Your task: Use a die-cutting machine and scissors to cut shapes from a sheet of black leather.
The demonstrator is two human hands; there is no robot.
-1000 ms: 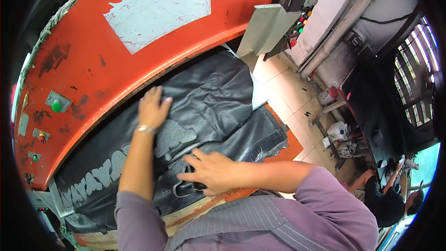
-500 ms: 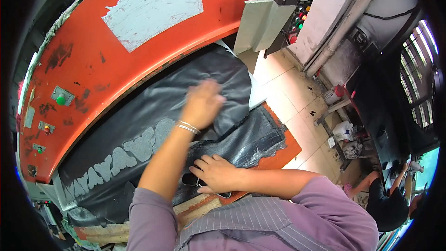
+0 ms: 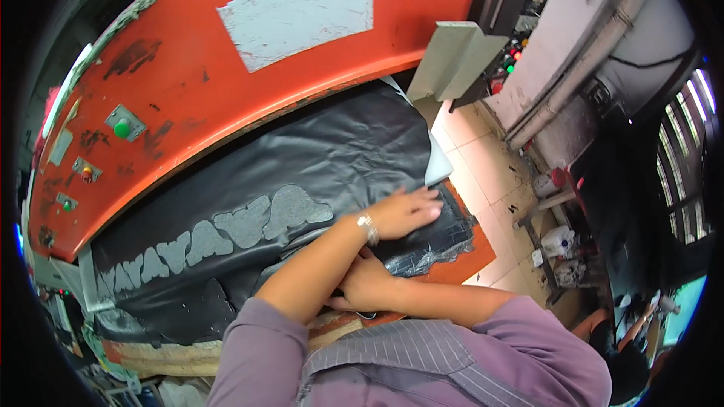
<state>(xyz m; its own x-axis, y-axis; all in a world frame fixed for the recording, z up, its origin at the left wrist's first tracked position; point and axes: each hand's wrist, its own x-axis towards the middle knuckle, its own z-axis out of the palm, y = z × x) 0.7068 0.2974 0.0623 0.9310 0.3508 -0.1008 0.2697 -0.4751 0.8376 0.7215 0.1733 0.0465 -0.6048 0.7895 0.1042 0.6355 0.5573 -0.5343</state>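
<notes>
Black leather (image 3: pixel 294 143) lies spread and lightly creased in front of me. Along it runs a row of grey, rough-looking cut-out shapes (image 3: pixel 296 207), larger toward the right. My left hand (image 3: pixel 407 212) rests flat near the leather's right edge, fingers stretched out. That forearm crosses over my right hand (image 3: pixel 368 286), whose fingertips it partly covers. Under the right hand, close to my apron, shows a bit of a dark, metal-rimmed tool (image 3: pixel 365 315); most of it is hidden. A small loose-looking leather flap (image 3: pixel 219 301) lies left of my forearm.
An orange machine beam (image 3: pixel 188 105) with push buttons (image 3: pixel 122 130) spans the far side. A pale metal bracket (image 3: pixel 456 60) juts out at its right end. White sheet (image 3: pixel 439 164) and orange board (image 3: pixel 483 256) show at the right. Another person (image 3: pixel 630 365) is at the far right.
My left hand has moved right and nearer, from mid-leather to its right edge, its forearm now over my right hand. The leather lies over more of the dark sheet. The view has shifted.
</notes>
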